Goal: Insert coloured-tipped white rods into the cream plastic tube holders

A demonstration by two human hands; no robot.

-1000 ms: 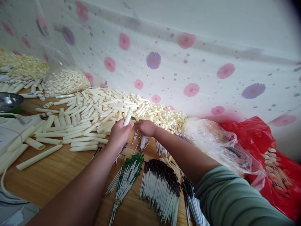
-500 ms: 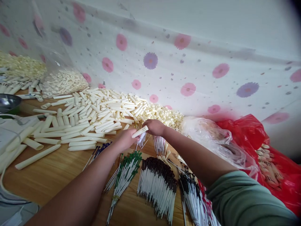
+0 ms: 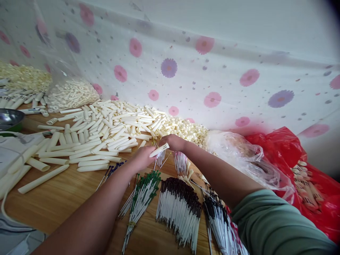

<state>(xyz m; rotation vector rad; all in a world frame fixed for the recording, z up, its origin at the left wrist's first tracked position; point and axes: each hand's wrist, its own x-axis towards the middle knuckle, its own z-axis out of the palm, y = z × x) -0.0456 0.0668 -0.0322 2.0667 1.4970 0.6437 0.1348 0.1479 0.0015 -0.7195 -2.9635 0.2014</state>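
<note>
My left hand is closed on a cream slotted pen barrel, its slotted end pointing right. Just beyond it, my right hand is curled downward over a small bunch of white pen refills; its fingertips are hidden, so what they grip does not show. Pink-ended refills lie below my right wrist. Nearer to me are green-ended refills in a banded bundle, a fan of dark brown-ended refills and black-ended refills. Blue-ended refills are partly behind my left forearm.
Plain cream tubes form a large heap at the back, with small slotted pieces at its right. Clear plastic bags and a red bag of pale parts stand right. A metal bowl and a pale cable are left.
My right hand has shifted slightly left, closer to the slotted barrel. The barrel in my left hand has turned a little, so its dark slots show more clearly.
</note>
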